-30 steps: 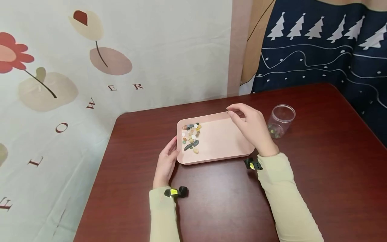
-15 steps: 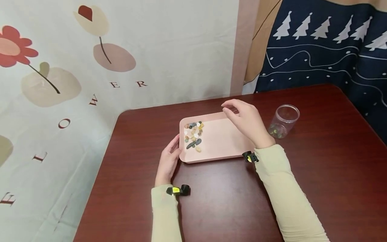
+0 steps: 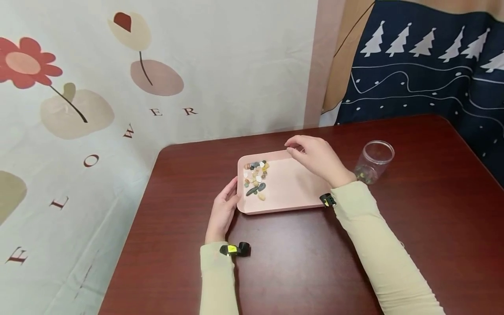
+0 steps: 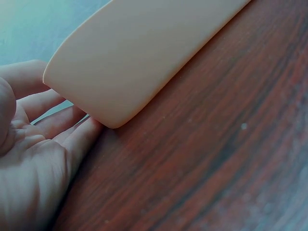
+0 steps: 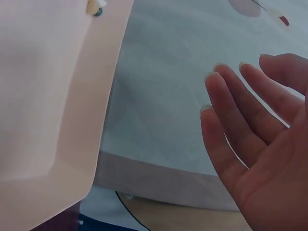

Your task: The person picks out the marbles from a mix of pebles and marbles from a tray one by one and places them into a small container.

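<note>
A pale pink rectangular tray (image 3: 293,188) lies on the table. Several small pebbles (image 3: 256,177) in white, tan, green and dark grey are gathered at its left end. My left hand (image 3: 222,212) rests against the tray's left side, and in the left wrist view its extended fingers (image 4: 77,130) touch the outer wall near a corner. Above the far right part of the tray hovers my right hand (image 3: 316,157). Its fingers (image 5: 240,110) are loosely bent and apart in the right wrist view, with nothing between them and the thumb.
Right of the tray stands a clear plastic jar (image 3: 375,159) with a few small greenish pieces at the bottom. The dark red wooden table (image 3: 283,262) meets a flower-print cloth (image 3: 244,65) at the back and a navy tree-print cloth (image 3: 417,78) at the right.
My right hand has shifted left over the tray and away from the jar. The left hand stays at the tray's side. The head view has turned slightly.
</note>
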Demonstrator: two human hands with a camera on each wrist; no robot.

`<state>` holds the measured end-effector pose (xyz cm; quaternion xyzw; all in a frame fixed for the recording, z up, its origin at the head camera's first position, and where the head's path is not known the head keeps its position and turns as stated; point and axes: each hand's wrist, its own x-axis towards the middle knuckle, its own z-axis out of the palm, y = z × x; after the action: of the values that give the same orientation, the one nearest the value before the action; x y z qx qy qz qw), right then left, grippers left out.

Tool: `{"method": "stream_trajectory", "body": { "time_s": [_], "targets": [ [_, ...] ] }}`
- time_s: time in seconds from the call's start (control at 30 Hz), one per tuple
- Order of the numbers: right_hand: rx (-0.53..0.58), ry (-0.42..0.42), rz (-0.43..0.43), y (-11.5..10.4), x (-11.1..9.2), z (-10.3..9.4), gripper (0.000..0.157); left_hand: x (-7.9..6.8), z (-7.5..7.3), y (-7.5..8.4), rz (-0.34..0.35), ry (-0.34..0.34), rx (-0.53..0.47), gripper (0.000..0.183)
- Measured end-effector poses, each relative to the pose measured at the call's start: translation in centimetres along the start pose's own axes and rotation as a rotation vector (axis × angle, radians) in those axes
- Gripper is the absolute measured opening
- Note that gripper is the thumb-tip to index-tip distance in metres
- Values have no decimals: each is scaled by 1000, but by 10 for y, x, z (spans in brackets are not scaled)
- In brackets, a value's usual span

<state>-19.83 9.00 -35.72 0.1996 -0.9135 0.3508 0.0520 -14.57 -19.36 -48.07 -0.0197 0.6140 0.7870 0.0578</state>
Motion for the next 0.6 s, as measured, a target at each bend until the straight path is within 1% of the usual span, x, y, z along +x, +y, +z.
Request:
{"method": "stream_trajectory", "body": {
  "time_s": [0.17,0.3,0.47,0.6],
  "targets": [
    [-50,-68,18,2,6,7,19,0,-1,-1,5,2,9,52],
    [-65,-121,31,4,11,15,18,0,-1,0,11,5,8,51],
    [-106,-166,59,7,18,25,21,0,-1,2,9,9,15,52],
    [-100,-184,34,9,21,32,22,-2,-1,2,-3,9,17,52]
  ]
}}
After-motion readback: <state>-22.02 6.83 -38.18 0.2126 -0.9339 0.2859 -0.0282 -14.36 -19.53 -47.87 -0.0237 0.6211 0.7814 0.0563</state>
